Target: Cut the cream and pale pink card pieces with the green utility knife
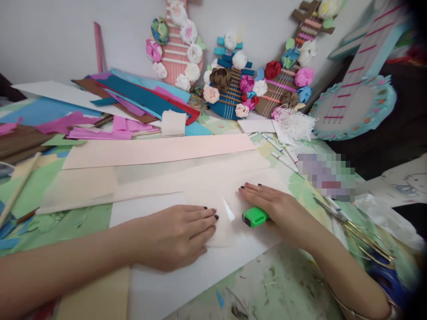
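Observation:
My left hand [180, 235] lies flat with its fingers stretched out on thin pale cream paper [196, 186]. White paper [160, 289] is beneath that sheet. A small slit in the cream paper shows white between my two hands. My right hand [280, 209] also rests on the paper, its fingers extended to the left. Tucked under its thumb side is a green plastic tool [255, 217] with a dark end, which looks like a utility knife; the rest of it is hidden by the palm. Behind the cream sheet lies a long pale pink strip [160, 151].
Coloured paper sheets [140, 95] pile up at the back left. Several flower-decorated paper instruments [230, 84] lean on the wall. Thin marker-like sticks [283, 160], white shredded string [296, 124] and gold-handled scissors [363, 235] lie on the right. A wooden stick [20, 186] is at the left.

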### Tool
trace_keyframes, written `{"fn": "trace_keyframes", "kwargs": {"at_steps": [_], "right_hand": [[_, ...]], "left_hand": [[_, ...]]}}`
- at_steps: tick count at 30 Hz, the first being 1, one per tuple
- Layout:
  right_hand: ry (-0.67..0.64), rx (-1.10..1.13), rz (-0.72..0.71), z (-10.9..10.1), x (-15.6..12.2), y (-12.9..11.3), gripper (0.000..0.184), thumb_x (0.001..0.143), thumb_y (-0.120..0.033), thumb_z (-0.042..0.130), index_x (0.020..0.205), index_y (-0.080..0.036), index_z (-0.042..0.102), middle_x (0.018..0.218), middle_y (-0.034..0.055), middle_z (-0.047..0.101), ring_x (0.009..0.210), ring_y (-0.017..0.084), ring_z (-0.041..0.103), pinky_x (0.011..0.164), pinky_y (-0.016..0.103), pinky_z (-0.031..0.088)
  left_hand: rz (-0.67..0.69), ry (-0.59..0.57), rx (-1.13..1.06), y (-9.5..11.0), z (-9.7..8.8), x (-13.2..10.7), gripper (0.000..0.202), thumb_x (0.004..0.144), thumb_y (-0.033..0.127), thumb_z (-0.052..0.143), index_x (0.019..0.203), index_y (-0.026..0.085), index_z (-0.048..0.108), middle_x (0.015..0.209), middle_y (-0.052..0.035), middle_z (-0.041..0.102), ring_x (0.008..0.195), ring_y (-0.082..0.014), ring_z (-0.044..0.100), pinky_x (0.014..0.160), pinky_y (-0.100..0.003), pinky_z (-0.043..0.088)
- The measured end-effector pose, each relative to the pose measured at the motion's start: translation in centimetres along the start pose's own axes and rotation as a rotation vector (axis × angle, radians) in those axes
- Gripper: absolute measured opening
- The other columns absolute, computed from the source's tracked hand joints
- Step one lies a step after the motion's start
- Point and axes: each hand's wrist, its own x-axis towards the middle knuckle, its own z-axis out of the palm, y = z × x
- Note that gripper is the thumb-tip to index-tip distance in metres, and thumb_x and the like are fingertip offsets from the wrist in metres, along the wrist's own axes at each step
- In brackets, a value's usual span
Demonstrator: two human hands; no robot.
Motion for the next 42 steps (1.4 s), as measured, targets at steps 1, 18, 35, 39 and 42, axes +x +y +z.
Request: {"fn": "trace_keyframes", "kwargs": {"at_steps": [1, 18, 35, 39, 42], "right_hand": [[0.05, -0.02, 0.016, -0.1, -0.3, -0.1, 0.069, 0.066, 0.004, 0.04, 0.132, -0.012, 0.052, 0.133, 0.0134, 0.059, 0.123, 0.025, 0.056, 0.1, 0.045, 0.049], [0.16, 0.019, 0.13, -1.8, -2.0, -1.9, 0.049, 0.073, -0.013, 0.052, 0.122, -0.021, 0.058, 0.125, 0.0074, 0.065, 0.095, 0.024, 0.069, 0.076, 0.033, 0.053], [-0.164, 0.135, 0.022, -1.5, -2.0, -1.7, 0.068, 0.063, -0.001, 0.054, 0.125, -0.029, 0.06, 0.134, -0.0024, 0.058, 0.117, 0.024, 0.06, 0.094, 0.037, 0.052], [-0.161, 0.156, 0.009, -1.7, -2.2, -1.5, 0.066, 0.06, 0.0, 0.052, 0.118, -0.029, 0.065, 0.132, -0.0029, 0.059, 0.115, 0.024, 0.061, 0.093, 0.038, 0.053], [-0.166, 0.157, 0.011, -1.7, -2.2, -1.5, 0.068, 0.059, 0.001, 0.051, 0.119, -0.028, 0.065, 0.132, -0.0023, 0.059, 0.116, 0.024, 0.061, 0.093, 0.037, 0.053]], "left_hand": [[0.002, 0.015, 0.04, 0.2, 0.1, 0.2, 0.03, 0.093, 0.012, 0.042, 0.11, 0.003, 0.064, 0.112, -0.0187, 0.068, 0.111, -0.0287, 0.063, 0.096, -0.039, 0.052], [-0.961, 0.438, -0.598, -5.8, -2.0, 2.4, 0.028, 0.075, 0.042, 0.07, 0.086, 0.016, 0.075, 0.086, -0.0047, 0.074, 0.08, -0.0207, 0.068, 0.073, -0.027, 0.052], [-1.004, 0.279, -0.58, -12.4, -1.4, 1.6, 0.021, 0.063, 0.034, 0.066, 0.06, 0.013, 0.064, 0.058, 0.001, 0.053, 0.056, -0.0121, 0.05, 0.051, -0.022, 0.034], [-0.987, 0.233, -0.588, -12.7, -1.2, 1.4, 0.025, 0.062, 0.036, 0.067, 0.053, 0.014, 0.057, 0.052, 0.003, 0.046, 0.05, -0.0102, 0.044, 0.048, -0.021, 0.03], [-0.977, 0.226, -0.542, -13.1, -0.9, 1.5, 0.028, 0.063, 0.036, 0.067, 0.051, 0.015, 0.054, 0.05, 0.004, 0.042, 0.051, -0.0095, 0.041, 0.047, -0.021, 0.027]]}}
